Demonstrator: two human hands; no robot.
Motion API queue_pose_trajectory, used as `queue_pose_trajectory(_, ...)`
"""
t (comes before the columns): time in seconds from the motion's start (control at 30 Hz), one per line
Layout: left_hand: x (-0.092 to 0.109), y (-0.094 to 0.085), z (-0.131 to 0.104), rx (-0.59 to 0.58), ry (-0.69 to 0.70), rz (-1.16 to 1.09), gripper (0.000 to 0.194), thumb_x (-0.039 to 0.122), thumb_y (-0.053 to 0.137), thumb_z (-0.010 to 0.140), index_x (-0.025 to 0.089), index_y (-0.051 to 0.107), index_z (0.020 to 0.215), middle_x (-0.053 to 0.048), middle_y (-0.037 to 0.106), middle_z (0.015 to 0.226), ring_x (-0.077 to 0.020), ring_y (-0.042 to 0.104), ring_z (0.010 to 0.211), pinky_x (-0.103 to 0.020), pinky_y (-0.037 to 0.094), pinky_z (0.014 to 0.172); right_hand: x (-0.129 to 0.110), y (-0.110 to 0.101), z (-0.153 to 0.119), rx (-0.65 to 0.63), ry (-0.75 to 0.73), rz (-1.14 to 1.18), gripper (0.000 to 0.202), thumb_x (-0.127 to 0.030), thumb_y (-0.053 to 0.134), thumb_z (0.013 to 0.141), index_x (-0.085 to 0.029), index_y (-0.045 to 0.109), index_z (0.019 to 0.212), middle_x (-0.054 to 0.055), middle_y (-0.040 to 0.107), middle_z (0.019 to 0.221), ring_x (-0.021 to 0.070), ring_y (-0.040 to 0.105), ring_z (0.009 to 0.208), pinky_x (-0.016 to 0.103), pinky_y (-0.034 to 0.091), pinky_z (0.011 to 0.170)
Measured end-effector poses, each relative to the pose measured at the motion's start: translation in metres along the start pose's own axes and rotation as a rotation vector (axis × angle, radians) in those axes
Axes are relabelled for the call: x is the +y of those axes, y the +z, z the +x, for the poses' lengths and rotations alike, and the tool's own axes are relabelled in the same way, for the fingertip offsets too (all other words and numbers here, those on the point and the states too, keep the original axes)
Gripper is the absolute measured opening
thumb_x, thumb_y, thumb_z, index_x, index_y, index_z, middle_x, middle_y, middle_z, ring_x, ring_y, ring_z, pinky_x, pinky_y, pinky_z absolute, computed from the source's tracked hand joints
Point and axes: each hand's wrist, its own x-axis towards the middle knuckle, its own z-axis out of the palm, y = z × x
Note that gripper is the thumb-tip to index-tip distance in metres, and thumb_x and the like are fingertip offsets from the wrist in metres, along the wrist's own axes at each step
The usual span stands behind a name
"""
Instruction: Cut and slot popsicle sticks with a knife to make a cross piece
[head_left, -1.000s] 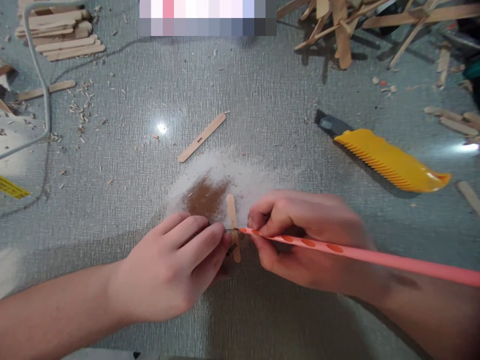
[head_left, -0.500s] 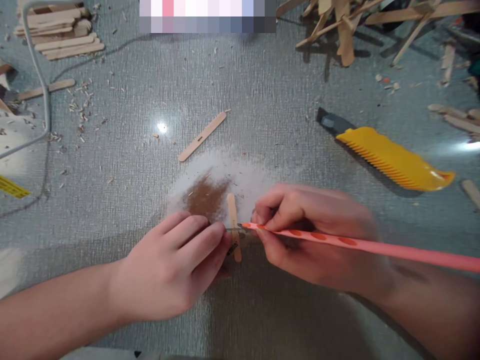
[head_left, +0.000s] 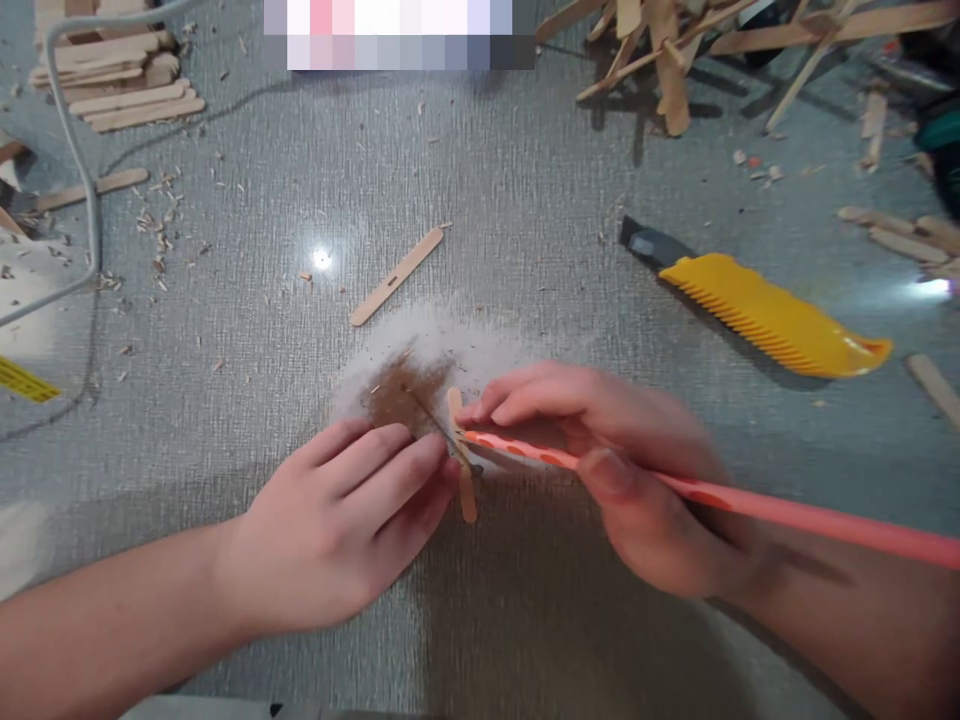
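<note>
My left hand (head_left: pixel 337 530) is closed, palm down, its fingertips against a thin dark rod (head_left: pixel 427 407) that slants across a wooden craft stick (head_left: pixel 468 503). The thumb is hidden beneath the fingers. From the right, my right hand (head_left: pixel 622 480) grips a pink pencil (head_left: pixel 817 520) with orange-red spots. The pencil's tip meets the upper part of the craft stick, close to the rod, and the right fingertips reach just above it. Beyond both hands lies a second craft stick (head_left: pixel 397 278) with a small slot cut in its middle.
A yellow utility knife (head_left: pixel 780 310) lies at the right. Brown and white dust (head_left: pixel 397 390) spreads by my left fingers. Stacked craft sticks (head_left: pixel 135 105) and a white cable (head_left: pixel 88 190) occupy the far left, with wood chips nearby. Joined sticks (head_left: pixel 675 80) stand at the far right.
The thin rod has turned from lying crosswise to a slant. My right fingers have come off its end and spread farther left, and the pencil tip has moved slightly left and up.
</note>
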Motion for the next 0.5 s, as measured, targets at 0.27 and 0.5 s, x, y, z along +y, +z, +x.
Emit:
queue_pose_trajectory(0.27,-0.0024,-0.0009,-0.0042,-0.047,-0.022,-0.113,0.027,0.01,0.054,0.1,0.006,0.069,0.123,-0.02,0.07,0.133,-0.0318,0.065,0.13,-0.048,0.06,0.107,-0.0002,0.0028,0.0027,0.049,-0.058,0.04,0.032,-0.045,0.04,0.107,-0.026,0.066,0.107,0.007,0.071,0.096,0.0246,0.069,0.098,0.04,0.056,0.082)
queue_pose_trajectory(0.5,-0.0024,0.007,-0.01,-0.005,-0.087,-0.126,0.028,0.012,0.049,0.103,0.011,0.069,0.122,-0.014,0.069,0.137,-0.0327,0.056,0.141,-0.052,0.055,0.114,-0.0006,0.0029,0.0011,0.041,-0.063,-0.009,0.035,-0.044,0.037,0.107,-0.025,0.067,0.103,0.008,0.072,0.095,0.024,0.07,0.093,0.039,0.055,0.078)
